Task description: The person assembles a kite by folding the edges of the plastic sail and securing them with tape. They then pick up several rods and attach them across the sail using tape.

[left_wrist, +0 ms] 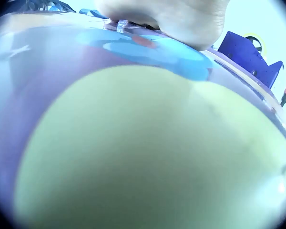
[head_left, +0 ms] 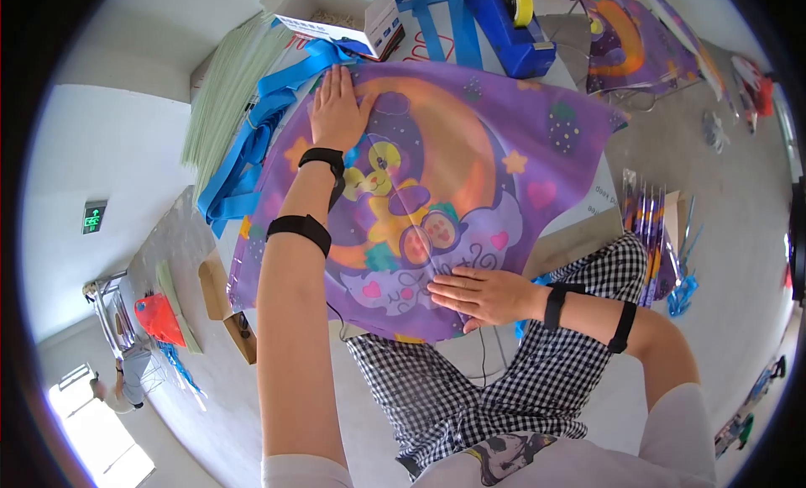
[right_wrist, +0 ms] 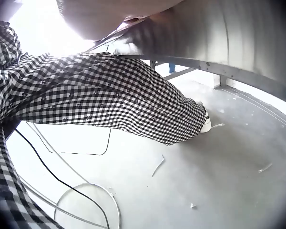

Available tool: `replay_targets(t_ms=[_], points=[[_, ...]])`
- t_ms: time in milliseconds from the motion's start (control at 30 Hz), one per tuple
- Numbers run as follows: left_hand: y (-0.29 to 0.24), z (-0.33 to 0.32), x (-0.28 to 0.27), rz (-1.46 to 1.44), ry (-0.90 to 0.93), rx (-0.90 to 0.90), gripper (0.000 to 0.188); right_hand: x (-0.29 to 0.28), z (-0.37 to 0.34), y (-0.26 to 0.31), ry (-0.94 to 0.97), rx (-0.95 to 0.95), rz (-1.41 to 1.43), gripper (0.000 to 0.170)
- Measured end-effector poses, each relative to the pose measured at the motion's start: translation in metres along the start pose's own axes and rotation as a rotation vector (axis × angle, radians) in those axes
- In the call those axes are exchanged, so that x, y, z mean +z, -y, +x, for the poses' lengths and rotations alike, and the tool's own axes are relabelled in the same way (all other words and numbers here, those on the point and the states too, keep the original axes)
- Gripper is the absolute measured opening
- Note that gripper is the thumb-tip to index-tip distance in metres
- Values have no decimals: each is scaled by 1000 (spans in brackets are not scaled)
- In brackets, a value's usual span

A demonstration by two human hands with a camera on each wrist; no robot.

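Note:
A purple printed sheet [head_left: 571,165] with a cartoon bear, a moon and stars is spread over the table, its right corner hanging out past the tabletop. Near the sheet's far left edge my left hand [head_left: 338,117] lies flat, fingers straight. My right hand [head_left: 487,296] rests with extended fingers on the near edge, by the printed lettering. A crease line runs between the two hands. In the left wrist view the print [left_wrist: 133,143] fills most of the picture below the hand [left_wrist: 181,19]. The right wrist view catches only part of the right hand [right_wrist: 100,19].
Blue strapping [head_left: 243,165] and pale thin rods [head_left: 231,93] lie along the left side. Behind the sheet stand an open white box [head_left: 327,22] and a blue tape dispenser [head_left: 525,55]. Another printed sheet [head_left: 651,60] is at far right. Cables [right_wrist: 62,176] trail over the floor.

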State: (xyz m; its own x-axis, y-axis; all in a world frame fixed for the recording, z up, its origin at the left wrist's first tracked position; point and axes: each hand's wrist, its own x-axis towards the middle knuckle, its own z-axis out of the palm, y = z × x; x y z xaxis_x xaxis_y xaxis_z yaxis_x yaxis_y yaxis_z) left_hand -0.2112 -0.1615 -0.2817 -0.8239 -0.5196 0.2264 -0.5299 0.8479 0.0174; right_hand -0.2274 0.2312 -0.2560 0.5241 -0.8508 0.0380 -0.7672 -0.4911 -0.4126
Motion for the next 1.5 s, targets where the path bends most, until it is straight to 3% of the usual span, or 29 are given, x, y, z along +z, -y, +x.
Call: replay_targets(t_ms=[133,433,567,667,700,800,900,1033,1133,1167,1300,1500], points=[[6,10,7,-6,-91,13,79,-2,0,-1,-1,3,70,78],[21,15,27,44,-253,145,79,9,-12,8,-12,-31,-58,83],[15,15,10,188,-333,236,63,10,-15,12,-1,-24,49,85],[-29,-18,-47,-30,-117,95,58,7,-14,11,2,-22,116,87],[-44,-37,-69,-69,95,106,58,6,-14,11,-1,-20,134,87],[-58,-112,-67,11,112,292,66,8,-14,14,-1,-22,121,88],[-55,-140,-58,-133,69,340,74,4,-12,15,33,-14,54,92],[-51,-145,-53,-55,117,333,86,5,-16,29,58,30,-9,87],[-54,-143,-53,-56,108,305,95,6,-17,38,-29,35,122,79],[-53,-143,-53,-70,108,304,98,7,-18,40,-124,108,260,71],[-50,-145,-49,-108,86,317,105,-16,14,26,-328,379,159,69],[-49,-143,-49,-155,112,317,122,-5,11,15,-149,276,-80,67]])
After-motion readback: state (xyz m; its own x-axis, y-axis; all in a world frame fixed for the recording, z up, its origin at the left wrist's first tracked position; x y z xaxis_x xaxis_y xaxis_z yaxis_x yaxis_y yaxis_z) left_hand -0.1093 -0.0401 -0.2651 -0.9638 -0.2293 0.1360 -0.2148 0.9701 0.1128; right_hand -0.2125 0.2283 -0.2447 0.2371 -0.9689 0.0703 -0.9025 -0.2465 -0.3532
